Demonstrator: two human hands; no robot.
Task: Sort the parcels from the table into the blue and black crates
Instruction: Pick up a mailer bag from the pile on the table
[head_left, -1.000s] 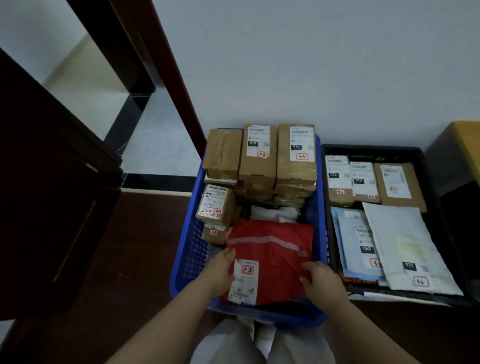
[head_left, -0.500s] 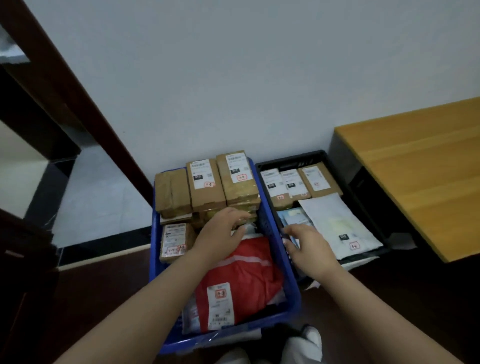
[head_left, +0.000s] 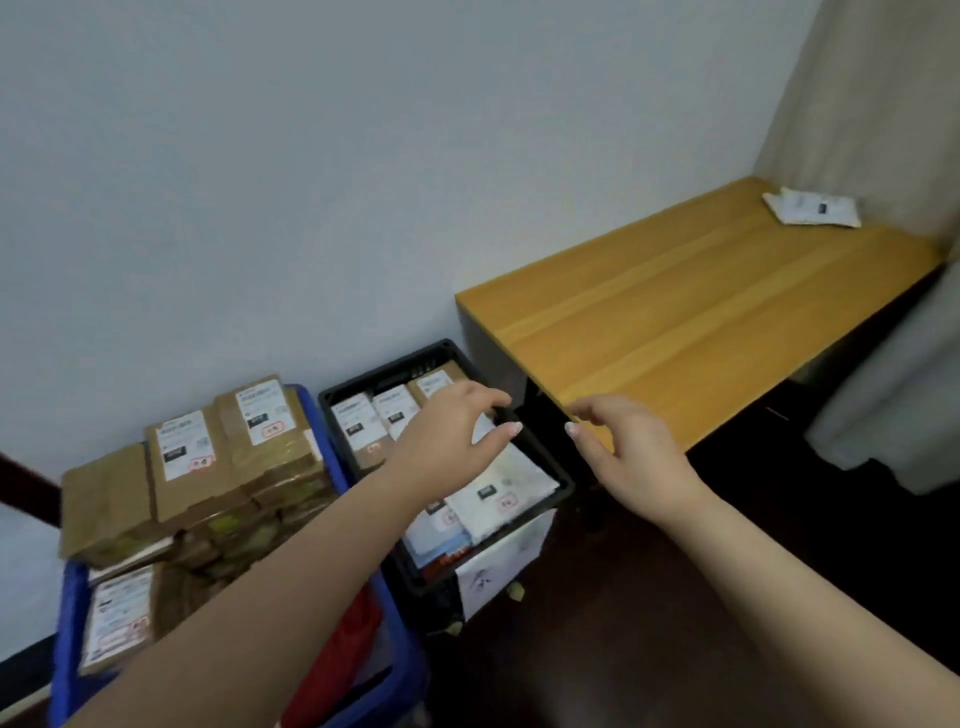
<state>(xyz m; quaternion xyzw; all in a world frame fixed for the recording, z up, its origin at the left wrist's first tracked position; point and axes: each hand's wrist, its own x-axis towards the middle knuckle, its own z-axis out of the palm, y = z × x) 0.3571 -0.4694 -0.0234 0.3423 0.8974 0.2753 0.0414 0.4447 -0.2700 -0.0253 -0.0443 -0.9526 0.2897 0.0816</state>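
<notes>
The blue crate (head_left: 317, 415) at the lower left is stacked with brown cardboard parcels (head_left: 223, 457), and a red bag parcel (head_left: 337, 654) shows under my left forearm. Beside it on the right, the black crate (head_left: 540, 457) holds small brown boxes and flat white mailers (head_left: 498, 488). My left hand (head_left: 447, 436) hovers over the black crate, fingers loosely curved and holding nothing. My right hand (head_left: 628, 452) hangs in the air by the near corner of the wooden table (head_left: 701, 312), also holding nothing. One white parcel (head_left: 813, 208) lies at the table's far right end.
A pale wall runs behind the crates and table. A beige curtain (head_left: 883, 156) hangs at the right, down past the table's end. The floor is dark brown. A white paper label (head_left: 498, 566) is stuck on the black crate's front.
Both hands have left the red bag in the blue crate and moved up and right, past the black crate toward the table. My view has swung right, showing the table's far end.
</notes>
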